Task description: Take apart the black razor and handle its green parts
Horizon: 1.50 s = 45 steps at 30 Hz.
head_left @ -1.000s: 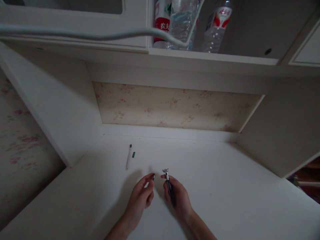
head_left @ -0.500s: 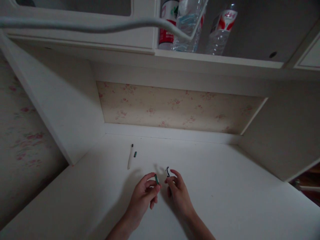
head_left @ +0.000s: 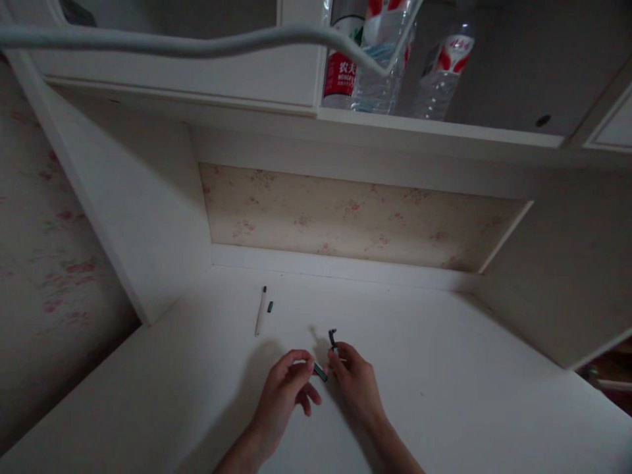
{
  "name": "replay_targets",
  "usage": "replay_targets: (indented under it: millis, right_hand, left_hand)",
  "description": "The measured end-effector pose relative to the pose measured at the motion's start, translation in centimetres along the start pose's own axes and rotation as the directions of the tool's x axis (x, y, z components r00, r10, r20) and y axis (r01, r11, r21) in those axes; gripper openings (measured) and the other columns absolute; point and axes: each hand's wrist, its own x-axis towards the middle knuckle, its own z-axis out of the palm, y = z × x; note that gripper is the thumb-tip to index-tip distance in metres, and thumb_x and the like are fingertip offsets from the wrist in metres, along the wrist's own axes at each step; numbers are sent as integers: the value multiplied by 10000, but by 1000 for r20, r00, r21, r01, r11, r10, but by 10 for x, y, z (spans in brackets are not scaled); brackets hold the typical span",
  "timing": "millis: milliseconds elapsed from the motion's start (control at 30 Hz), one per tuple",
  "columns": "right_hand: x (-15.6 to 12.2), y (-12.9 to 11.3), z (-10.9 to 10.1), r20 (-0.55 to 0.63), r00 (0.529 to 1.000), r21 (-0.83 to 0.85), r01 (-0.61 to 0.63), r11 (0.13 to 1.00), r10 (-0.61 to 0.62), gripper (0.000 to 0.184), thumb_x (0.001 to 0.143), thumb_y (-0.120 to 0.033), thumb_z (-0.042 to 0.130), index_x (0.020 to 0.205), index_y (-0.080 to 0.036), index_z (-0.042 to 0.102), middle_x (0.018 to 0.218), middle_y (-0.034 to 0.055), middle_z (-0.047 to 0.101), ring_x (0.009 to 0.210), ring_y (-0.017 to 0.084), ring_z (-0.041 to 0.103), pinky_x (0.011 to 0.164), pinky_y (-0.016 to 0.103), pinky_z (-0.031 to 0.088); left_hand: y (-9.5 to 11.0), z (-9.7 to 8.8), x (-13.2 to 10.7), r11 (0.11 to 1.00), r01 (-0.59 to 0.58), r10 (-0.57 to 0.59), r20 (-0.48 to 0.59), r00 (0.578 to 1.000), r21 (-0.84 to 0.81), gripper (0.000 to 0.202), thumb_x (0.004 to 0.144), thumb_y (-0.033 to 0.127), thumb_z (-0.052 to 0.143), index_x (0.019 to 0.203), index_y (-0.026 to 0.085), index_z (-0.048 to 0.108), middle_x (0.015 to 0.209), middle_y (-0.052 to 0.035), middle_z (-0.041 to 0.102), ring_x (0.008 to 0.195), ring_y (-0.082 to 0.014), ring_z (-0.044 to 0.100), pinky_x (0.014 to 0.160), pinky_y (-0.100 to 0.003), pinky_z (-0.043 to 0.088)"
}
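Note:
My left hand (head_left: 289, 388) pinches a small dark green piece (head_left: 320, 373) between thumb and fingertips, just above the white desk (head_left: 444, 395). My right hand (head_left: 356, 382) is closed round a dark razor handle whose metal head (head_left: 332, 338) sticks up past the fingers. The green piece sits right beside the razor handle, between the two hands. Farther back on the left of the desk lie a thin white stick with a dark tip (head_left: 261, 311) and a second small green piece (head_left: 270, 307).
A shelf above holds several plastic water bottles (head_left: 441, 72) with red labels. A grey cable (head_left: 197, 45) runs across the top. White side panels (head_left: 143, 217) close in the desk left and right, with floral wallpaper (head_left: 355, 217) at the back.
The razor head has tilted and the hands have come closer together. The green piece in my left hand has moved right, up against the razor handle. The view has shifted slightly.

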Motion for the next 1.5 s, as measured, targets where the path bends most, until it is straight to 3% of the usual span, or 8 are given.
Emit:
replay_targets:
  millis: [133,233,433,567,800,1000,1333,1500]
  right_hand:
    - [13,-1,-1,1,1000,-219,24,976,-25,318,850,-434,455,986,-205,628,910,63,730,767,191,703,629,229,502]
    - [25,-7,-4,-8,999,-374,36,927,-42,288,860,-390,443,991,-207,623,925,54,728,761,173,700,640,217,484]
    - [53,-18,-7,-23,1000,-562,2,827,-18,212,839,-325,487,904,-215,655,869,67,728,819,208,676,656,246,426]
    - [70,-18,-5,-54,997,-654,-70,754,46,239,839,-317,480,945,-211,666,903,101,725,853,231,668,666,272,414]
    - [87,-16,-2,-55,994,-721,-101,686,90,272,840,-292,460,974,-174,665,962,136,713,900,255,663,698,298,434]
    - [93,-13,6,-66,994,-733,-110,671,90,301,846,-302,435,993,-158,654,964,151,707,895,270,664,714,319,445]
    - [91,-10,6,-59,996,-728,-88,680,66,291,852,-325,436,991,-161,632,980,142,698,909,261,652,730,315,439]
    - [89,-10,4,-43,998,-713,-55,700,34,295,863,-349,436,975,-163,636,966,132,701,895,248,652,717,297,434]
  left_hand:
    - [1,0,1,1000,-9,10,-30,999,20,285,734,404,684,821,142,612,589,37,552,385,-38,432,356,-166,280]
    - [3,0,2,1000,-1,2,-53,999,16,302,699,406,710,811,135,637,574,33,551,369,-27,374,350,-170,251]
    - [4,-1,1,999,-9,7,-36,999,-33,290,663,372,746,804,134,661,637,-3,594,499,-91,527,415,-186,365]
    - [3,-4,3,998,6,-7,-25,1000,-55,261,657,337,757,799,133,677,717,-32,644,560,-118,591,457,-202,419]
    - [-1,-7,6,997,17,-21,-47,999,-70,298,632,342,774,814,124,685,723,-56,690,536,-119,601,463,-205,437]
    - [-3,-8,8,1000,1,-1,-48,999,15,401,644,399,764,903,100,704,779,-104,719,562,-130,607,496,-225,465]
    - [-7,-7,10,981,-161,167,-49,985,105,380,679,459,721,847,119,697,673,-64,679,515,-130,568,460,-228,433]
    - [-8,-8,12,974,-182,191,-59,980,138,383,694,463,706,861,118,698,670,-60,672,510,-125,552,468,-230,422]
